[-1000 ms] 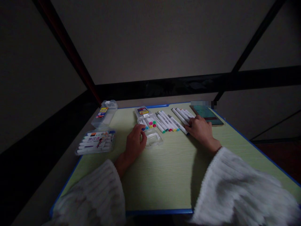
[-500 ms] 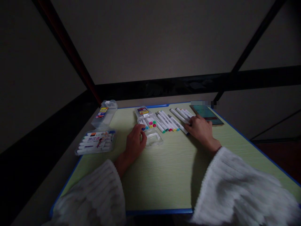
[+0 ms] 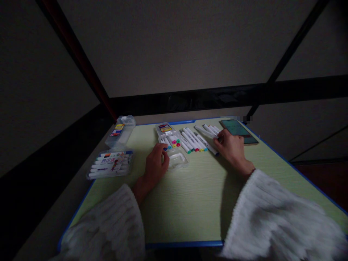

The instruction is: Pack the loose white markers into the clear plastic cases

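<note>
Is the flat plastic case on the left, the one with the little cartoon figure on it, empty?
No, the flat case has several white markers lying side by side in it, visible through the clear plastic.

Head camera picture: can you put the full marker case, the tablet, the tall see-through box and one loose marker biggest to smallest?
1. Full marker case
2. Tablet and see-through box: too alike to rank
3. Loose marker
</note>
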Demonstrator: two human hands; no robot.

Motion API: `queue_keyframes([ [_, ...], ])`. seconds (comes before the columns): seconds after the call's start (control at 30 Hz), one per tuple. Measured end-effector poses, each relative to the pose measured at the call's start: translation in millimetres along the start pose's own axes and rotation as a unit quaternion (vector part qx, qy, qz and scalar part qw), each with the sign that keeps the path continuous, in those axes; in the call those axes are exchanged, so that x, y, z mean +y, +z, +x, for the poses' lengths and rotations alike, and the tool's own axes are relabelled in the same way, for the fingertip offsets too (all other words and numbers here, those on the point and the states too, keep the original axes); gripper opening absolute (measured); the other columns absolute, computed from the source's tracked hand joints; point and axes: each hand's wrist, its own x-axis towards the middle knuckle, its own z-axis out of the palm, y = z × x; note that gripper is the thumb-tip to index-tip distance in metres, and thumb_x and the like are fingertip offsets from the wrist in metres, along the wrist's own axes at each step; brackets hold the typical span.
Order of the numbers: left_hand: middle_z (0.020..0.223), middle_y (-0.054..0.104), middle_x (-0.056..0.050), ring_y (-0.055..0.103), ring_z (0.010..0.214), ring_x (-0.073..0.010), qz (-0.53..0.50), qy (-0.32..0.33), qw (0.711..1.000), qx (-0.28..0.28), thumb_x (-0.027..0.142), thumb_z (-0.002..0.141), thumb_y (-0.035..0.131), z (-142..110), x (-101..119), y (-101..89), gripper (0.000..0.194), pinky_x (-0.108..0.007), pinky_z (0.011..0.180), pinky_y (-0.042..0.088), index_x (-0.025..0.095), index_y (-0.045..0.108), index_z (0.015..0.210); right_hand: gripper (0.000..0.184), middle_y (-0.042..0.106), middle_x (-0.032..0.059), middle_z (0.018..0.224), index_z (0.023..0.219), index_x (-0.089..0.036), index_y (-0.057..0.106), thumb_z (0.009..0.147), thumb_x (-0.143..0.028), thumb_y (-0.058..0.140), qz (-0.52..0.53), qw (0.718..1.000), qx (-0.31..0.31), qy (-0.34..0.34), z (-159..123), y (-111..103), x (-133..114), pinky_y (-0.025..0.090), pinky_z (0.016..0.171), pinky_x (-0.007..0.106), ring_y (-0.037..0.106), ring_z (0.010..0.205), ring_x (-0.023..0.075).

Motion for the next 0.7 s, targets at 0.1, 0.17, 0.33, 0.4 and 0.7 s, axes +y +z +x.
queue_keyframes([
  [0.1,0.082,0.057,-0.002,0.057,0.076,-0.0138,0.001,0.001,1.0,0.0,0.006,0.075,0.043,0.0,0.3,0.3,0.024,-0.024,0.069,0.047,0.018,0.048,0.096,0.023,0.068,0.0079,0.068,0.088,-0.016,0.06,0.076,-0.031,0.048,0.063,0.998,0.024,-0.014,0.5,2.2,0.5,0.038,0.066,0.033,0.061,0.064,0.024],
  [0.17,0.082,0.057,-0.002,0.057,0.077,-0.0139,0.001,0.002,1.0,0.0,0.006,0.075,0.043,0.0,0.7,0.5,0.024,-0.024,0.069,0.047,0.017,0.048,0.096,0.023,0.066,0.0064,0.066,0.087,-0.015,0.06,0.075,-0.032,0.049,0.121,0.992,0.039,-0.024,0.8,3.7,0.7,0.04,0.062,0.031,0.06,0.06,0.0212],
  [0.33,0.083,0.057,-0.002,0.057,0.076,-0.0133,0.002,0.003,1.0,-0.003,0.005,0.075,0.042,-0.2,0.9,1.7,0.024,-0.024,0.068,0.047,0.017,0.048,0.095,0.021,0.062,0.0034,0.061,0.084,-0.016,0.06,0.073,-0.032,0.052,0.227,0.971,0.07,-0.03,1.2,5.4,0.0,0.043,0.059,0.028,0.058,0.056,0.0182],
  [0.4,0.084,0.057,-0.002,0.057,0.077,-0.0132,0.002,0.006,1.0,-0.003,0.005,0.075,0.042,-0.2,0.8,1.9,0.024,-0.024,0.069,0.047,0.017,0.048,0.095,0.02,0.061,0.0028,0.06,0.082,-0.016,0.06,0.072,-0.032,0.053,0.247,0.965,0.077,-0.03,0.9,4.7,-1.2,0.043,0.059,0.029,0.058,0.056,0.018],
  [0.7,0.084,0.057,-0.002,0.057,0.078,-0.0136,0.004,0.0,1.0,-0.008,0.005,0.075,0.042,-0.2,2.3,1.1,0.024,-0.025,0.069,0.047,0.018,0.048,0.095,0.022,0.061,0.0029,0.065,0.087,-0.016,0.058,0.075,-0.033,0.052,0.273,0.958,0.074,-0.039,-3.1,-3.5,-9.0,0.044,0.062,0.029,0.057,0.06,0.0175],
])
